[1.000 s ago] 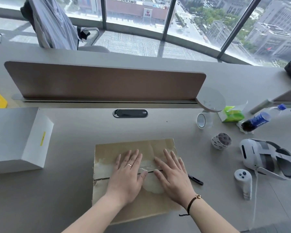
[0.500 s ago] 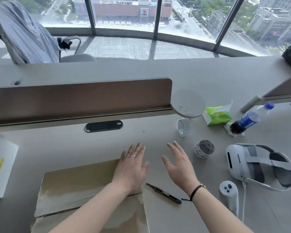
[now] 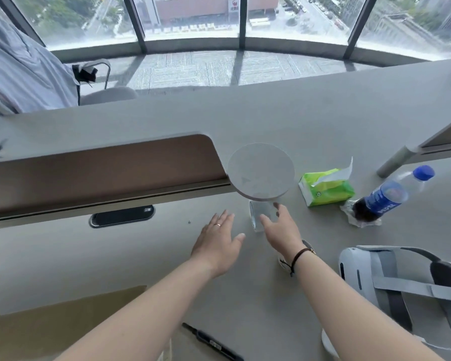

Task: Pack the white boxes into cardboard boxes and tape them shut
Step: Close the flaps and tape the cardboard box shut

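A clear tape roll (image 3: 255, 217) stands on edge on the grey desk, just below a round white disc (image 3: 261, 170). My right hand (image 3: 280, 229) reaches it, thumb in front of the roll and index finger over its top, fingers still apart. Left of it, my left hand (image 3: 216, 243) hovers flat above the desk, fingers spread and holding nothing. The taped cardboard box (image 3: 50, 329) lies flat at the lower left, under my left forearm. No white box is in view.
A black cutter (image 3: 214, 343) lies near the bottom edge. A patterned tape roll (image 3: 283, 261) is mostly hidden under my right wrist. A white headset (image 3: 401, 287), green tissue pack (image 3: 326, 188) and cola bottle (image 3: 385, 196) sit at the right. A brown divider (image 3: 102, 170) runs across the desk.
Both hands have left the cardboard box and moved forward and right. My right hand has reached the clear tape roll. The view has swung right, so the white box is out of frame.
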Available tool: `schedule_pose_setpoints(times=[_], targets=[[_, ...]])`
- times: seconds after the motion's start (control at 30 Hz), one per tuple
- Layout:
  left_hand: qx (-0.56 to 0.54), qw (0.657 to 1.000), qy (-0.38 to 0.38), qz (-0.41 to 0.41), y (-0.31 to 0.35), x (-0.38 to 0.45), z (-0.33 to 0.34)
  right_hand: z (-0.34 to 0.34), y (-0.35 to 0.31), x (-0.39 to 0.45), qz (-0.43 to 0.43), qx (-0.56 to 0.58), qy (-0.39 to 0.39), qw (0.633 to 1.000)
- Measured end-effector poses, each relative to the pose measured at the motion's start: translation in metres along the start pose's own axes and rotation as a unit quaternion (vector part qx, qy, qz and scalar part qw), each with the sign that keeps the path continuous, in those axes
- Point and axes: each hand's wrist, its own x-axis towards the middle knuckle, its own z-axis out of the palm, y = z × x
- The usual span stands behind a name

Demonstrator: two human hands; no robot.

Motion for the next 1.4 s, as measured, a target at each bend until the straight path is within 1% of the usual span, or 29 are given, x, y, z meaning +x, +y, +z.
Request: schedule_pose_setpoints(times=[0.17,0.27,0.33,0.47,0.53,0.67,0.77,0.93,1.07,1.33,1.4], targets=[[-0.100,0.992,-0.018,-0.074,0.022,0.032,0.012,0.004,0.009,0.034,0.041,0.080,-0.043,0.995],[-0.154,0.983,-0.016,-0.095,0.030,0.047,0.017,0.003,0.015,0.040,0.038,0.101,-0.056,0.993],[-0.195,0.974,-0.007,-0.115,0.035,0.056,0.019,0.000,0.016,0.035,0.034,0.137,-0.072,0.987],[-0.295,0.944,0.013,-0.144,0.040,0.065,0.018,-0.006,0.022,0.022,0.036,0.189,-0.123,0.974],[-0.357,0.921,0.022,-0.152,0.044,0.066,0.017,-0.010,0.024,0.015,0.029,0.218,-0.141,0.965],[-0.440,0.879,0.020,-0.182,0.050,0.064,0.014,-0.015,0.015,0.008,0.039,0.257,-0.146,0.954],[-0.466,0.862,0.030,-0.197,0.056,0.063,0.011,-0.018,0.007,0.003,0.047,0.266,-0.148,0.951],[-0.466,0.864,0.039,-0.190,0.064,0.059,0.002,-0.028,-0.005,-0.010,0.054,0.288,-0.159,0.943],[-0.436,0.880,0.054,-0.180,0.067,0.056,-0.001,-0.034,-0.014,-0.018,0.066,0.313,-0.162,0.933],[-0.409,0.892,0.066,-0.182,0.077,0.052,-0.013,-0.042,-0.033,-0.024,0.087,0.312,-0.162,0.932],[-0.407,0.895,0.076,-0.167,0.082,0.050,-0.018,-0.044,-0.035,-0.025,0.087,0.315,-0.153,0.933]])
